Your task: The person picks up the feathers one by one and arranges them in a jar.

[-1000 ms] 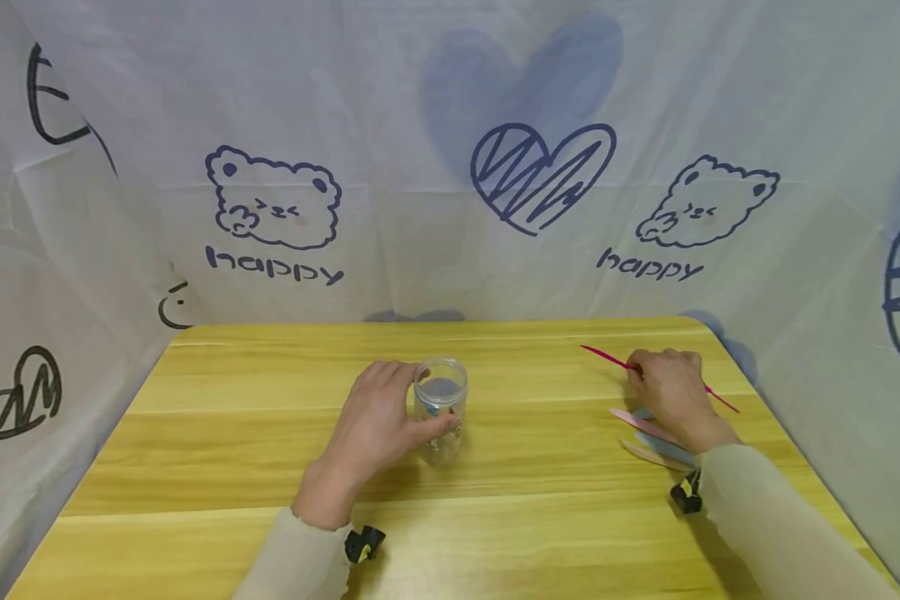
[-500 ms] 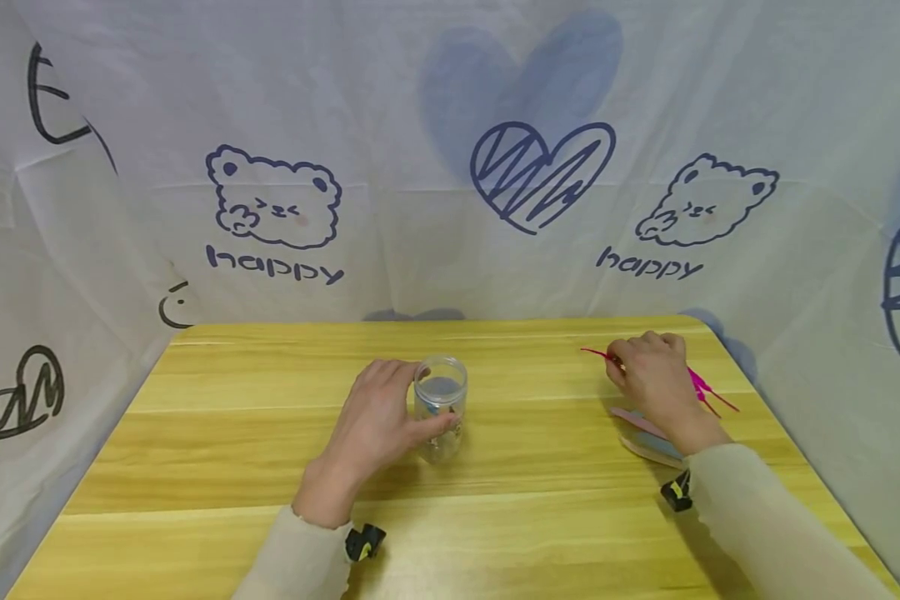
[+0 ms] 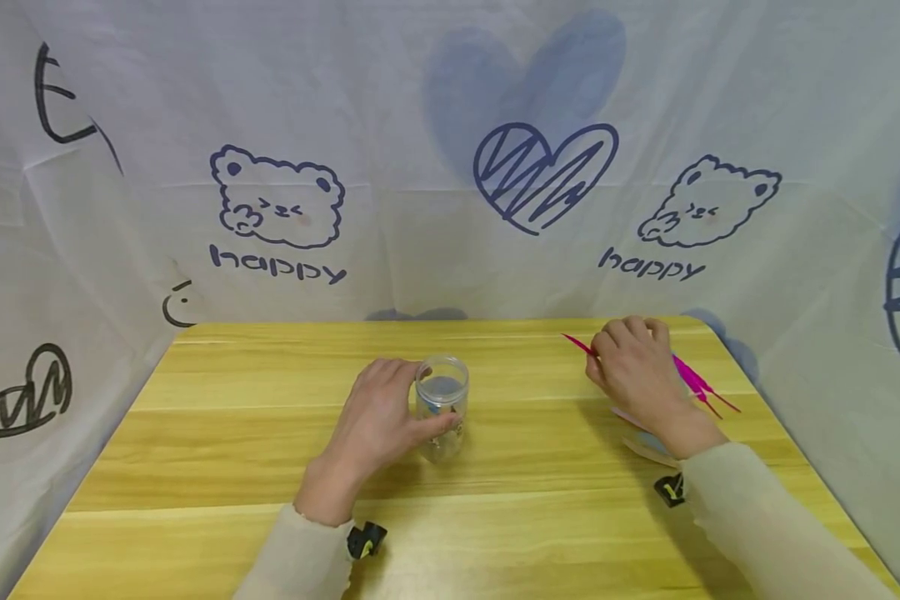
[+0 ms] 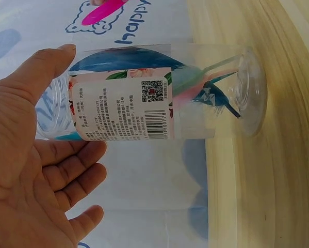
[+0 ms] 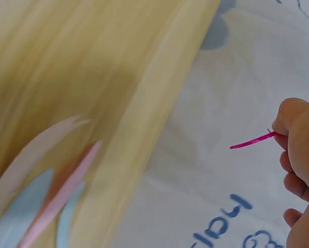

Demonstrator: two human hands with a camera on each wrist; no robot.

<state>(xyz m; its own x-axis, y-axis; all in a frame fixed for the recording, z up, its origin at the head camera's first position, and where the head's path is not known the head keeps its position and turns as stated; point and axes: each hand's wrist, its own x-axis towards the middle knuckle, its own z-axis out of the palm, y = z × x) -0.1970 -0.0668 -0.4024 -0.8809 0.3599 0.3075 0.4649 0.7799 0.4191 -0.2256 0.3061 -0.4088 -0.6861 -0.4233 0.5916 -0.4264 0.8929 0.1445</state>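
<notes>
1. While the left hand [image 3: 375, 412] curls round the upper part of the clear jar [image 4: 144, 98] from its 9 o'clock side, the jar stands upright on the table [image 3: 540, 533], long axis vertical, mouth uncovered.
2. The right hand [image 3: 633, 367] pinches a magenta feather [image 5: 252, 141], thin end slanting toward 10 o'clock in the head view.
3. From that hand the jar lies between 8 and 9 o'clock, well apart; the left hand is nearer, touching it.
4. Pale feathers [image 5: 28, 199] lie around the right hand's 6 o'clock.
</notes>
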